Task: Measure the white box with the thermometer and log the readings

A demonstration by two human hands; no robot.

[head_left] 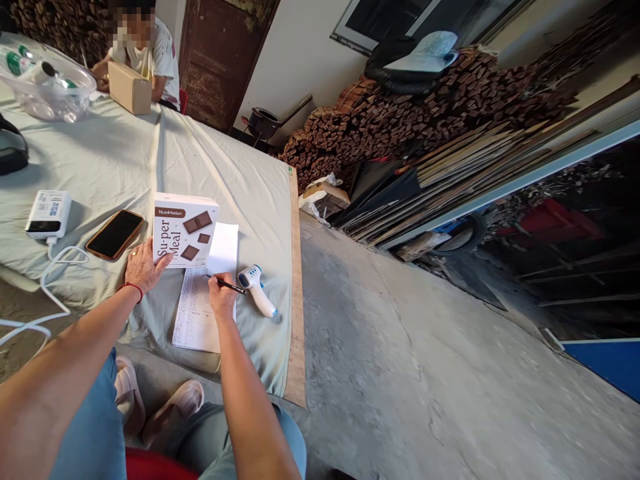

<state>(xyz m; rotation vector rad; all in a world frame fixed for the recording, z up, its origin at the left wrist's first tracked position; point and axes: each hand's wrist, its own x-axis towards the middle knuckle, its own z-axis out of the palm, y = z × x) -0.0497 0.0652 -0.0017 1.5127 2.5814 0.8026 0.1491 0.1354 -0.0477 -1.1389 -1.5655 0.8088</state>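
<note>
My left hand (144,264) grips the lower left corner of a white "Su-per Meal" box (173,240), its thumb on the front printed with chocolate pieces. The box stands on the upper part of a paper sheet (195,327) covered partly in small handwriting. In my right hand (223,297) is a black pen (231,286), its tip touching or just above the paper below the box. A white and blue infrared thermometer (258,291) lies right of that hand. Left of my left hand is a smartphone (115,234) in a brown case.
A white power bank (49,215) with a white cable sits on the cloth-covered table (250,200). At the far side are a clear plastic basin (75,90) of bottles and a cardboard box (130,88), with a seated person behind. Stacked firewood (330,140) lines the wall.
</note>
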